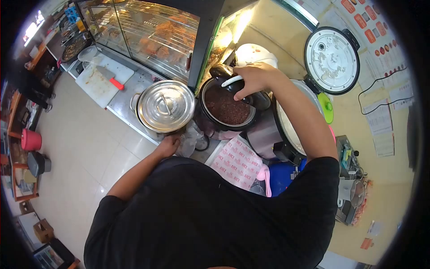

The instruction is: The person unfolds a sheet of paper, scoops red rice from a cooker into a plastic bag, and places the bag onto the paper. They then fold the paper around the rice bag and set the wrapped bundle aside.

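Note:
Over a dark round pot of dark red-brown food (226, 106), my right hand (251, 80) has its fingers wrapped round something dark with a white handle (232, 80). The exact shape of that thing is hard to make out. My left hand (170, 145) is low beside a lidded steel pot (166, 106), next to a clear plastic bag (191, 136); its fingers are bent and what they hold, if anything, is hidden. Right of the dark pot is a large cooker (264, 134) holding something white, its lid (332, 61) raised.
A glass display case (148, 36) with fried food stands behind the pots. At the left lie a white cutting board (96, 85) and a red-handled knife (117, 84). Printed paper (236, 162), a pink scoop (265, 177) and a blue container (283, 177) are near my body.

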Demonstrator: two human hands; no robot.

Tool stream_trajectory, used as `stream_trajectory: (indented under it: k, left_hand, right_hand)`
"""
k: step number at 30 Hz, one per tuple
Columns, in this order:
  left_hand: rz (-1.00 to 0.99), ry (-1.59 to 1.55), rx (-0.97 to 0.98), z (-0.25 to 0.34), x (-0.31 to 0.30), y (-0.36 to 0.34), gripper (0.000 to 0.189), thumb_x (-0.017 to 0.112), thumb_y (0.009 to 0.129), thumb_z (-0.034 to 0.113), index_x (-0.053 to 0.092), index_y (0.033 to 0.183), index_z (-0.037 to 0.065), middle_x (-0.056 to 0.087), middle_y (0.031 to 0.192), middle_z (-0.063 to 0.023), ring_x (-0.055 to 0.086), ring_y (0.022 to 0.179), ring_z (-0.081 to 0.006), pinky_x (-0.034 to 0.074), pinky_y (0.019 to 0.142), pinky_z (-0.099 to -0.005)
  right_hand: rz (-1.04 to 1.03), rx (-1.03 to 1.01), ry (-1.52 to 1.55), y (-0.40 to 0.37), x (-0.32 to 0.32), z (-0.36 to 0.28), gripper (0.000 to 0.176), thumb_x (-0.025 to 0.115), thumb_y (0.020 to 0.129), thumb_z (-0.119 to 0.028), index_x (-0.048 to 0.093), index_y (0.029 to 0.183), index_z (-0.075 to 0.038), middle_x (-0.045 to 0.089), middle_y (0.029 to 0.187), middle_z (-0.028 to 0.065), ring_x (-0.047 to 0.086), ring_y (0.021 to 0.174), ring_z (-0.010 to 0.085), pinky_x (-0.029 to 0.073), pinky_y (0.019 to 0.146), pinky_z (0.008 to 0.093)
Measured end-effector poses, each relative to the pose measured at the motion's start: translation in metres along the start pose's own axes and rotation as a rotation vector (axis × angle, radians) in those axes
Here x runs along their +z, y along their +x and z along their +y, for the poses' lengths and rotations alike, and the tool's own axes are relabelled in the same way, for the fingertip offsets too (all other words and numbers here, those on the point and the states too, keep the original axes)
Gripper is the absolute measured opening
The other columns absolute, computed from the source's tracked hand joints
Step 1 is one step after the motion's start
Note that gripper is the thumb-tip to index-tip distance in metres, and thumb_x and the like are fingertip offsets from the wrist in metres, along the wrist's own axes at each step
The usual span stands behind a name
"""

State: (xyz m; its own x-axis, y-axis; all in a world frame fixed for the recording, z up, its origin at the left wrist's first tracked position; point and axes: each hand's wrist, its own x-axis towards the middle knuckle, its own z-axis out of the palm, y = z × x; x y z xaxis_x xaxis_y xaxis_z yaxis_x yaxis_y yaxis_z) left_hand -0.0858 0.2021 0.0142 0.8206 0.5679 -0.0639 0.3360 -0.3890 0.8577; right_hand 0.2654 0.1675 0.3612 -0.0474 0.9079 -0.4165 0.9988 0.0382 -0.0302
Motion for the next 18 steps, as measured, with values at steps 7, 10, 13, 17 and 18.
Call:
stream_trajectory:
  k: [7,10,13,17,18]
  left_hand:
    - [0.284,0.035,-0.238,-0.033,-0.044,0.003,0.029,0.053,0.091,0.018,0.067,0.102,-0.005,0.066,0.092,-0.0316,0.066,0.095,-0.0468,0.051,0.082,-0.0506]
    - [0.268,0.064,-0.327,-0.048,-0.071,-0.002,0.029,0.053,0.090,0.018,0.067,0.093,-0.007,0.066,0.085,-0.0315,0.067,0.088,-0.0467,0.051,0.079,-0.0515]
    - [0.234,0.207,-0.287,-0.059,-0.093,-0.008,0.030,0.054,0.090,0.020,0.067,0.087,-0.007,0.065,0.079,-0.0316,0.068,0.081,-0.0471,0.051,0.075,-0.0524]
    - [0.157,-0.066,-0.362,-0.104,-0.092,-0.008,0.041,0.055,0.093,0.028,0.065,0.079,-0.010,0.066,0.069,-0.0241,0.067,0.067,-0.0387,0.052,0.068,-0.0482]
    - [0.063,-0.063,-0.379,-0.078,-0.100,-0.009,0.046,0.058,0.095,0.035,0.065,0.090,-0.010,0.068,0.075,-0.0226,0.067,0.072,-0.0345,0.051,0.070,-0.0461]
  right_hand:
    - [0.052,0.215,-0.104,-0.005,-0.028,-0.016,0.053,0.074,0.069,-0.037,0.069,0.111,-0.005,0.073,0.101,0.0207,0.069,0.100,0.0376,0.053,0.089,0.0458]
    - [0.115,0.201,-0.112,-0.004,-0.027,-0.011,0.054,0.072,0.069,-0.034,0.068,0.113,-0.005,0.072,0.103,0.0215,0.068,0.099,0.0390,0.053,0.089,0.0463]
    - [0.167,0.204,-0.111,-0.007,-0.023,-0.008,0.055,0.071,0.069,-0.033,0.068,0.114,-0.002,0.071,0.103,0.0235,0.068,0.100,0.0404,0.053,0.089,0.0472]
    - [0.196,0.228,-0.107,0.002,-0.004,-0.003,0.058,0.070,0.069,-0.032,0.066,0.117,0.000,0.070,0.106,0.0262,0.066,0.102,0.0417,0.053,0.091,0.0482]
    - [0.281,0.198,-0.041,-0.003,-0.002,-0.013,0.061,0.069,0.070,-0.031,0.064,0.121,0.000,0.069,0.110,0.0268,0.065,0.106,0.0421,0.052,0.093,0.0484]
